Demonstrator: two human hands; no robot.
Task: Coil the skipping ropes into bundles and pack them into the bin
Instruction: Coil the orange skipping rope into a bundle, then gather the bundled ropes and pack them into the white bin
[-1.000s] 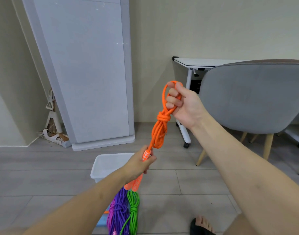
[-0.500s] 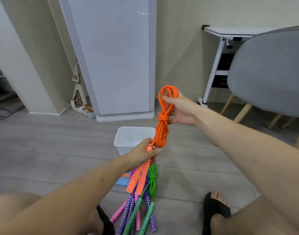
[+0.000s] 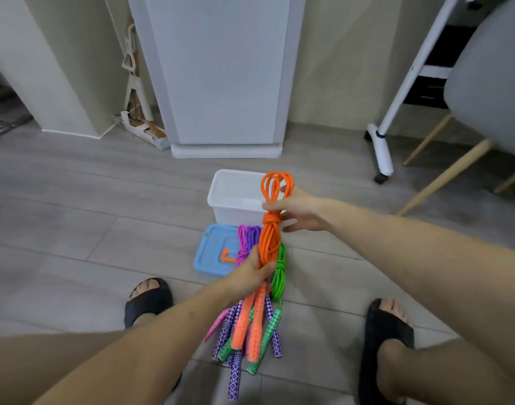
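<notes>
Orange rope bundle: knotted, long axis running away from the person. Left hand grips its near end above the handles; right hand pinches just above the knot. Bin: open, directly beyond, nearer the right hand.

Both your forearms reach forward and down, converging in front of you. Your left hand curls around the lower end of the orange rope bundle, thumb side up. Your right hand is higher and farther out, fingers pointing left and pinching the bundle just above its knot.
</notes>
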